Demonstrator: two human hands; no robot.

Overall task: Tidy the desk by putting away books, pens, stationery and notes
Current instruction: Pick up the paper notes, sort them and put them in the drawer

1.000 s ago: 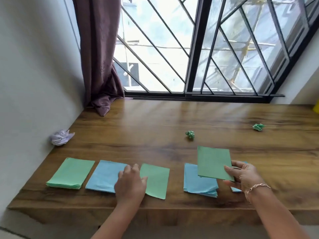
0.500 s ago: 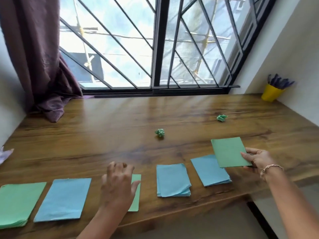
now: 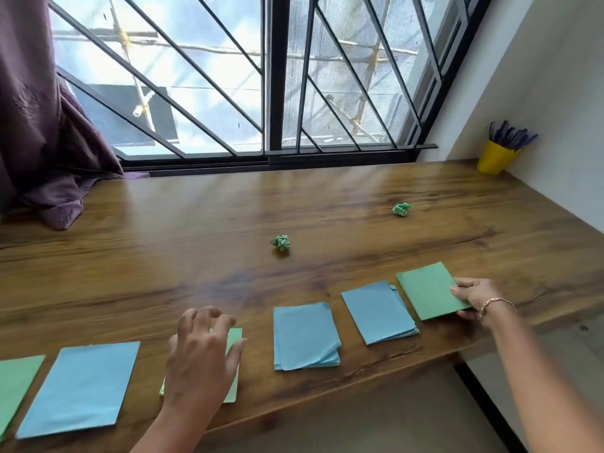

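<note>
My right hand (image 3: 475, 297) pinches the right edge of a green note stack (image 3: 428, 291) low over the wooden desk (image 3: 196, 240), just right of a blue stack (image 3: 376, 310). Another blue stack (image 3: 304, 336) lies in the middle. My left hand (image 3: 199, 358) hovers or rests with loosely spread fingers over a green stack (image 3: 234, 341) that it mostly hides. Further left lie a blue stack (image 3: 85, 387) and a green one (image 3: 16, 384) cut by the frame edge. Two crumpled green paper balls (image 3: 280, 242) (image 3: 402, 209) sit further back.
A yellow cup (image 3: 495, 157) of dark pens stands in the far right corner by the white wall. A purple curtain (image 3: 42, 125) drapes onto the desk at far left. A barred window runs along the back. The desk's front edge is just below the stacks.
My right hand has carried the green stack rightwards and lowered it beside the right blue stack. The view has swung right. My left hand stays over its green stack.
</note>
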